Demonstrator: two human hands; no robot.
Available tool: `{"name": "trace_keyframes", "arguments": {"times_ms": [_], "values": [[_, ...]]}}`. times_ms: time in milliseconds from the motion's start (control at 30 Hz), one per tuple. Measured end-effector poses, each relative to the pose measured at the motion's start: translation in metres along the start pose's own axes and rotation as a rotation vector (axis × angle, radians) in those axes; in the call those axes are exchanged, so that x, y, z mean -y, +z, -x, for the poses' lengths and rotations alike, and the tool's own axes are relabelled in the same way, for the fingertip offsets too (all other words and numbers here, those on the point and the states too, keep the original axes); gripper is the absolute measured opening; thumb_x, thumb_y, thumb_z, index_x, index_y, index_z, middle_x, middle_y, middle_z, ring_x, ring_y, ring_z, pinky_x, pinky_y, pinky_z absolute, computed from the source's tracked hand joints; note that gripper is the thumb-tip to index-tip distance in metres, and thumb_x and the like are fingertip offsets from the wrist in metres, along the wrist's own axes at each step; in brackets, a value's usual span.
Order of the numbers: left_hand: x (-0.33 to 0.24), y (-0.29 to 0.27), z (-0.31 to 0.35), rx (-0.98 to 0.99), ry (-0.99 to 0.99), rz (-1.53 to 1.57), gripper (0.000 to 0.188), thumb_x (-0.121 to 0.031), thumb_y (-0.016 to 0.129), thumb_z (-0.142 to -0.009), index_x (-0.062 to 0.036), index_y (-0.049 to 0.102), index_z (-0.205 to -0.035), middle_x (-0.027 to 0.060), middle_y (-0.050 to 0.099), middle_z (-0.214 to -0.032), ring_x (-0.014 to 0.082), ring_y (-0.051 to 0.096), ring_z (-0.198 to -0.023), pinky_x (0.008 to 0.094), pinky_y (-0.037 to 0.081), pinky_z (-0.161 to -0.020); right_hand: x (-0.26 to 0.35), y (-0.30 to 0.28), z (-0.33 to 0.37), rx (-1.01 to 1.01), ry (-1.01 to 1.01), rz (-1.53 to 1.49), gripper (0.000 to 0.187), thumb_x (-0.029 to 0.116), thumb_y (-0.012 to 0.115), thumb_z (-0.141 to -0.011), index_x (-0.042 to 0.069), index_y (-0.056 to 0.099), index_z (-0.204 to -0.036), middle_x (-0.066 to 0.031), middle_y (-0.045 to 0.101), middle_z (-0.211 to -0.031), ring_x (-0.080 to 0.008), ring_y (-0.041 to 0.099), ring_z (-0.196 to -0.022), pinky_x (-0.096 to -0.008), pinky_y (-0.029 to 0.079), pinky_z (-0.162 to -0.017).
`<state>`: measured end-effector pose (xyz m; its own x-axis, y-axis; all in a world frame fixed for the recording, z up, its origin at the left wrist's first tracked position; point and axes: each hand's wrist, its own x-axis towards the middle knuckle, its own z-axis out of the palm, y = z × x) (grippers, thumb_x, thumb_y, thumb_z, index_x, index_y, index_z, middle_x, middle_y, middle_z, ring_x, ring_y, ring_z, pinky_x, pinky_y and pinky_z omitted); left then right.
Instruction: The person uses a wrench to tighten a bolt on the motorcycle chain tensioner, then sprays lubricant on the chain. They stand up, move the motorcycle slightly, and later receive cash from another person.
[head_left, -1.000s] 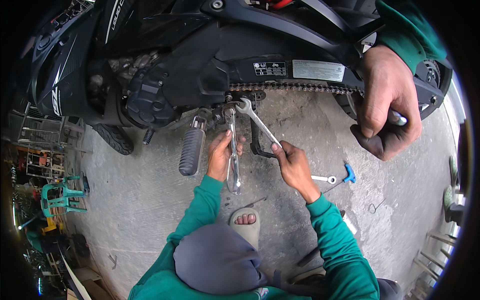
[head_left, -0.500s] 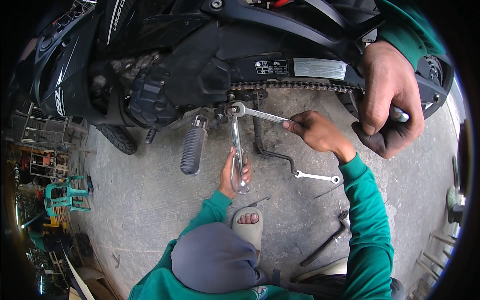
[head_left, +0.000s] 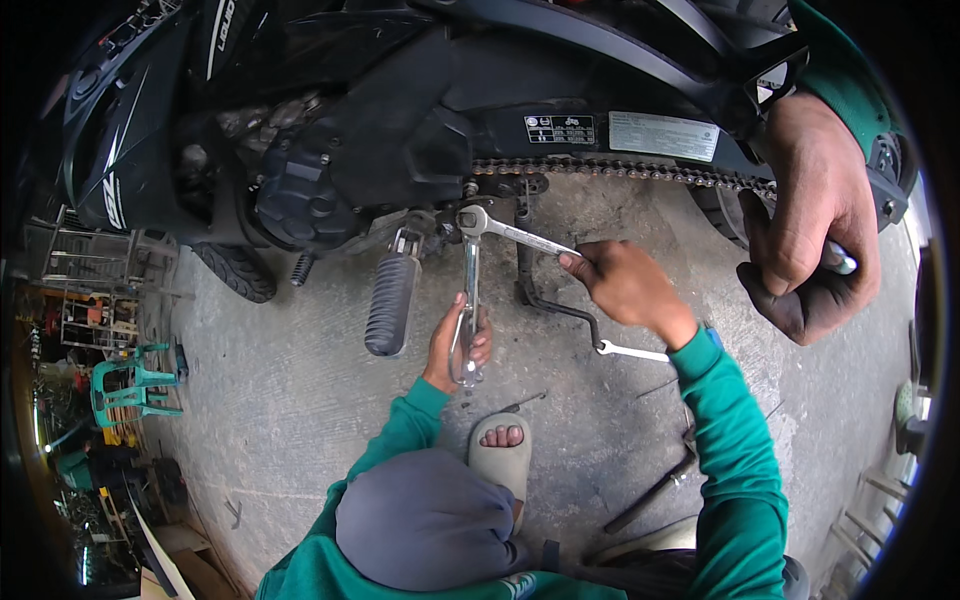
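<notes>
My left hand [head_left: 445,345] is wrapped round the handles of shiny metal pliers [head_left: 471,275], which look like locking pliers and stand roughly in line with my forearm. Their jaws meet a small part under the black motorcycle [head_left: 380,150], beside the ribbed footrest [head_left: 392,305]. Gripped in my right hand [head_left: 632,285] is the near end of a silver combination wrench [head_left: 525,238]. Its open end sits at the pliers' jaws and partly hides what they clamp. The drive chain [head_left: 620,171] runs just above.
Close at the upper right, a co-worker's closed hand [head_left: 825,200] holds a shiny metal piece. The side stand [head_left: 560,308] reaches down right of the pliers, with another wrench [head_left: 632,351] at its tip. A dark rod-like tool [head_left: 650,495] lies on the concrete floor. Green chairs [head_left: 135,385] stand far left.
The wrench in my right hand has tilted slightly downward at its handle end. My right sleeve now covers part of the other wrench. The co-worker's hand appears farther right and lower.
</notes>
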<state>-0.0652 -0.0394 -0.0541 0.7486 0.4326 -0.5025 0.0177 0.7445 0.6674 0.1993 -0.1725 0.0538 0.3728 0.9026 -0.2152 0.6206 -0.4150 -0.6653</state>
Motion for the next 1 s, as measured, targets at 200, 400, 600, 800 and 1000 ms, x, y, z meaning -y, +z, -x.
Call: {"name": "trace_keyframes", "arguments": {"times_ms": [200,400,600,800,1000], "values": [[0.0,0.001,0.0,-0.027,0.011,0.015,0.051,-0.057,0.042,-0.104,-0.0079,0.054,-0.095,0.0034,0.048,-0.067,0.0126,0.045,-0.05,0.0281,0.038,-0.047,-0.012,0.035,0.011,-0.323,-0.121,-0.108,0.038,0.038,0.061,-0.1,0.004,0.07,-0.087,-0.023,0.058,-0.064,-0.0464,0.059,-0.065,-0.0512,0.045,-0.061],[0.005,-0.006,0.002,-0.044,0.041,0.096,0.04,-0.044,0.042,-0.104,-0.0067,0.055,-0.103,0.006,0.052,-0.073,0.0163,0.049,-0.056,0.0294,0.041,-0.05,0.037,0.139,0.027,-0.485,0.119,-0.423,0.037,0.036,0.061,-0.099,0.002,0.063,-0.085,-0.0243,0.06,-0.063,-0.0462,0.063,-0.062,-0.0534,0.048,-0.056],[-0.012,-0.008,-0.015,-0.293,0.14,-0.14,0.023,-0.024,0.051,-0.104,-0.0046,0.057,-0.115,0.0101,0.064,-0.091,0.0186,0.061,-0.073,0.0322,0.051,-0.065,0.044,0.167,0.034,-0.486,0.091,-0.735,0.03,0.027,0.057,-0.102,0.002,0.059,-0.084,-0.0244,0.061,-0.063,-0.0484,0.062,-0.063,-0.0546,0.048,-0.057],[-0.072,-0.017,-0.049,-0.047,0.322,-0.28,0.033,-0.01,0.052,-0.102,-0.0025,0.054,-0.134,0.0179,0.064,-0.129,0.0222,0.066,-0.107,0.0357,0.055,-0.087,0.034,0.156,0.038,-0.452,0.082,-0.72,0.033,0.032,0.051,-0.104,0.003,0.059,-0.09,-0.0238,0.065,-0.068,-0.0478,0.065,-0.067,-0.0587,0.049,-0.062],[-0.083,-0.015,-0.048,-0.101,0.181,-0.477,0.039,-0.013,0.053,-0.103,0.0,0.051,-0.139,0.0165,0.065,-0.127,0.022,0.067,-0.104,0.0352,0.055,-0.091,0.027,0.156,0.041,-0.306,0.119,-0.828,0.036,0.034,0.049,-0.104,0.0,0.059,-0.096,-0.026,0.066,-0.072,-0.0514,0.065,-0.074,-0.061,0.049,-0.069]]}}
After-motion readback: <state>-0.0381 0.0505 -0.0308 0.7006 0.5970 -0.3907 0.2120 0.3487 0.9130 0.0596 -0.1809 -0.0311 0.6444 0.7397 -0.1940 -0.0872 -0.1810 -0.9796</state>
